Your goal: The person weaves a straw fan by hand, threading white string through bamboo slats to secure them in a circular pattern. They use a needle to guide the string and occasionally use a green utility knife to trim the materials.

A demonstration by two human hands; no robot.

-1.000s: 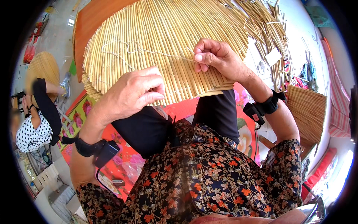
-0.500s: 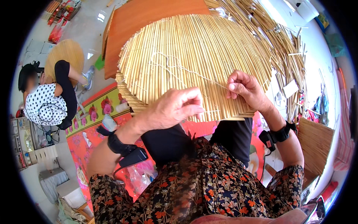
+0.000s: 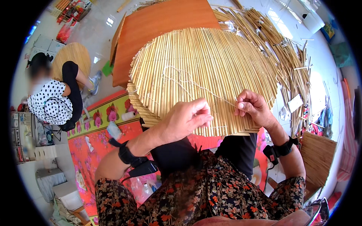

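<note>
A round mat of straw-coloured stalks (image 3: 211,56), laid side by side, rests over my knees and against a brown board. White thread (image 3: 213,93) lies in a loose loop across its surface. One strand runs to my right hand (image 3: 257,110), whose thumb and forefinger pinch it above the mat's right part. Another strand disappears behind my left hand (image 3: 183,119), which is closed with thumb and forefinger nearly together over the near edge. What sits between those left fingertips is too small to make out. A second layer of stalks shows beneath the mat's left edge.
The brown board (image 3: 169,19) stands beyond the mat. Loose stalks (image 3: 279,49) lie heaped on the floor at the far right. At left, a person in a dotted top (image 3: 51,100) sits by another round mat (image 3: 73,58). A red floral cloth (image 3: 79,154) covers the floor.
The whole view has shifted, so the mat and both hands appear lower and slightly to the right. Both hands keep their pinched shape, and the thread still runs to the right one.
</note>
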